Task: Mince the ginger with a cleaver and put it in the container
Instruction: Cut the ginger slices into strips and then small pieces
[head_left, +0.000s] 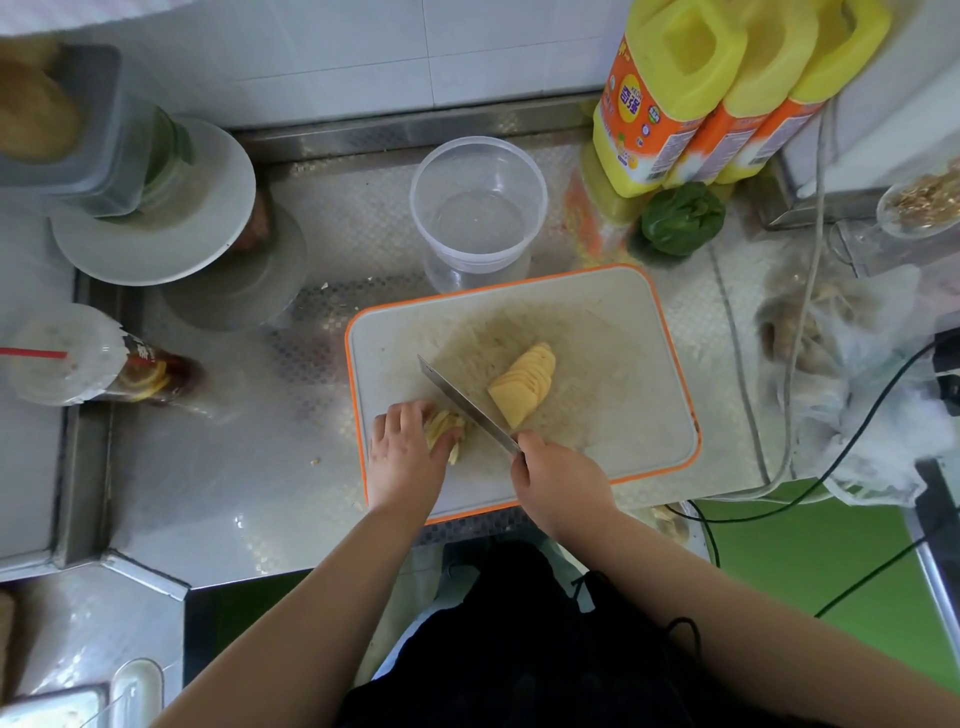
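Ginger (523, 383) sliced, part cut to strips under left hand (408, 451), right hand (558, 480) gripping cleaver (467, 405) (mincing unfinished), container (478, 208) w/ nothing in it.

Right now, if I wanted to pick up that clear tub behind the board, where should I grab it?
Grip the clear tub by its rim, from above. It stands upright and open-topped behind the cutting board, and the rim flares wider than the body, so fingers probably hook under it easily.
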